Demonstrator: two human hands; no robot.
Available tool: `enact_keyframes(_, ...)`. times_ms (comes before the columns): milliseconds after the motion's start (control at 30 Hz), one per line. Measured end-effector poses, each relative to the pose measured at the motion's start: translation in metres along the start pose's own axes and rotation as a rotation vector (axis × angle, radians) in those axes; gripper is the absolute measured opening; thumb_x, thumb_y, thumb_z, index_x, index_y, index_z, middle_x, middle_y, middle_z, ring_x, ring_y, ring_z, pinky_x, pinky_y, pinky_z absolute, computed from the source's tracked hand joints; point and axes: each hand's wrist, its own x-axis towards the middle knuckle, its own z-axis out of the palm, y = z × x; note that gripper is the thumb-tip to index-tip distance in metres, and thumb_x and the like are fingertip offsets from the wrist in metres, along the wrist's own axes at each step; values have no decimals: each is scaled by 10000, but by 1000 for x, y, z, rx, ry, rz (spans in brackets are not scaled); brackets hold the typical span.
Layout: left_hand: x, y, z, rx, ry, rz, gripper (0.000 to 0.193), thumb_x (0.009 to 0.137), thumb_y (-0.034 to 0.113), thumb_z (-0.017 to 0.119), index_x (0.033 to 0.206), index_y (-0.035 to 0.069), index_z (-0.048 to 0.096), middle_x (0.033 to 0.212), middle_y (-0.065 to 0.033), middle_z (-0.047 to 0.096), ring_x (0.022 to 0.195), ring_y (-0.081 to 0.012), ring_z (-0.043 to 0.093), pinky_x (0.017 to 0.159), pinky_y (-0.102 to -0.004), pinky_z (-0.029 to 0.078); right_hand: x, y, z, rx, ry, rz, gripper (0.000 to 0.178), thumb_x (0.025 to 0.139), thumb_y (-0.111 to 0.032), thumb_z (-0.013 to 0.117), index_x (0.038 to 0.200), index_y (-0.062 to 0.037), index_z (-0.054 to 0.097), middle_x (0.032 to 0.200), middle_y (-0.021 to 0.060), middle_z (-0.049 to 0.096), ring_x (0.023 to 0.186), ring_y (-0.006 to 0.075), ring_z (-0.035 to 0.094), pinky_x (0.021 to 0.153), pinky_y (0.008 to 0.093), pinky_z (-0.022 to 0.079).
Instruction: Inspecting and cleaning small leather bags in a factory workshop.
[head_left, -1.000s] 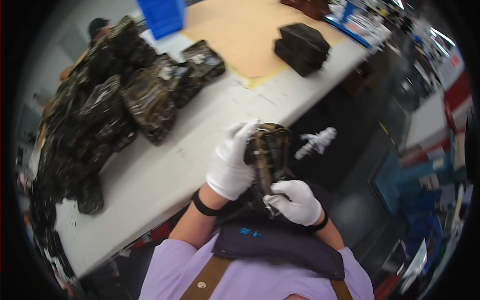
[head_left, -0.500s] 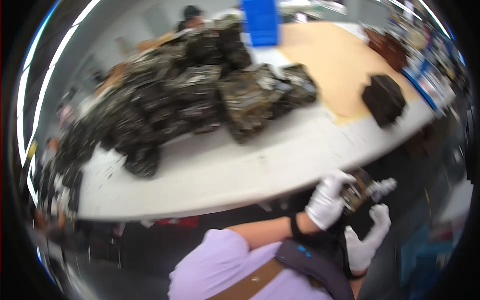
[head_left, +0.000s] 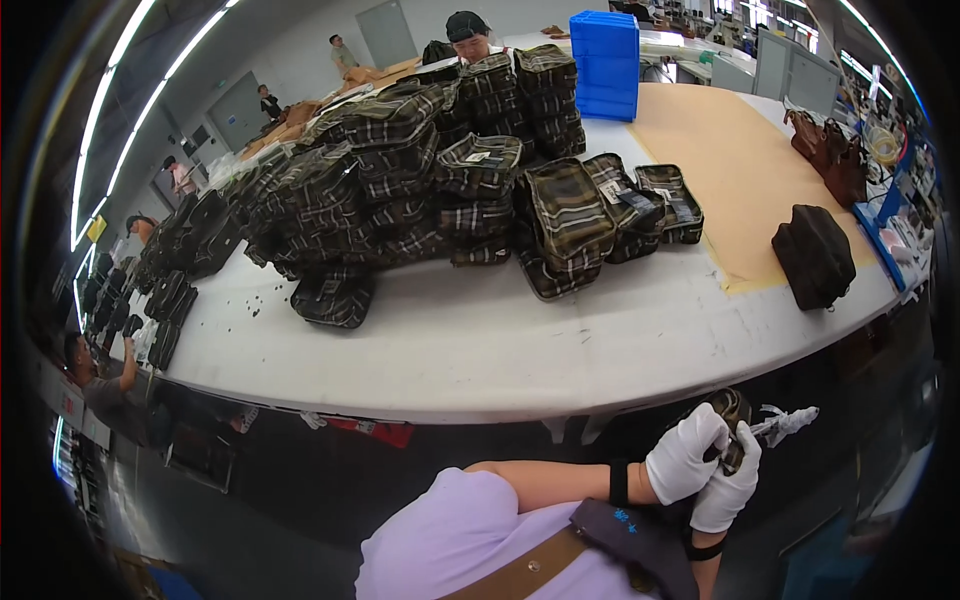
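Both of my hands wear white gloves and are off the table's front edge, at the lower right. My left hand (head_left: pixel 684 460) is closed on a small dark plaid pouch (head_left: pixel 733 408), its fingers bent at the near side. Against the other side of the pouch, my right hand (head_left: pixel 731 488) grips with thumb and fingers. The hands almost touch and hide much of the pouch. A crumpled whitish piece (head_left: pixel 788 425) sticks out to the right beside it; I cannot tell whether it is attached.
Stacked plaid bags (head_left: pixel 400 165) cover the left and middle of the white table (head_left: pixel 450 350). A dark brown bag (head_left: pixel 815 258) stands at the right on tan sheet material (head_left: pixel 700 150). Behind are a blue crate (head_left: pixel 605 65) and a co-worker (head_left: pixel 468 35); another person (head_left: pixel 100 390) is far left.
My right hand, open and apart from the pouch before, has come up and now grips it. My left hand stays on the pouch. The whole view has shifted and become sharper.
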Motion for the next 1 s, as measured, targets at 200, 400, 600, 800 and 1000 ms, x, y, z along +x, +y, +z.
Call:
enact_keyframes(200, 9, -1, -23, 199, -260, -3, 304, 719, -38, 723, 941, 81, 552, 862, -116, 558, 784, -357, 603, 662, -415, 491, -11, 1, -34, -410, -96, -268, 485, 716, 178, 587, 1144, -35, 665, 902, 131, 643, 799, 315, 657, 705, 398, 523)
enact_keyframes(400, 0, 9, -4, -45, -552, -363, 400, 760, -13, 753, 1109, 27, 562, 1087, -202, 650, 989, -406, 669, 837, -390, 556, -26, 6, -48, -328, 115, -213, 593, 776, 81, 701, 1349, -22, 590, 1104, 166, 673, 948, 341, 666, 855, 409, 527)
enact_keyframes(600, 6, 12, 40, -161, -618, 170, 484, 721, -184, 643, 1154, 13, 552, 1100, -194, 664, 1001, -378, 680, 858, -386, 546, -28, 5, -94, -512, 242, -133, 561, 695, 47, 747, 1240, -64, 672, 1119, 137, 705, 1088, 368, 649, 961, 448, 506)
enact_keyframes(800, 57, 35, 82, -157, -441, 206, 487, 739, -197, 638, 1159, 26, 534, 1086, -169, 653, 934, -291, 709, 838, -335, 561, 41, -30, -124, -523, 278, -131, 414, 666, 83, 661, 1047, -74, 704, 870, 158, 707, 795, 380, 677, 706, 421, 534)
enact_keyframes(1000, 142, 6, 104, -23, -518, -84, 365, 795, -159, 499, 1101, 14, 599, 942, -156, 680, 890, -243, 675, 831, -331, 534, 144, -11, -116, -693, -33, 165, 178, 829, -112, 627, 978, -151, 717, 812, 168, 696, 808, 393, 685, 683, 475, 540)
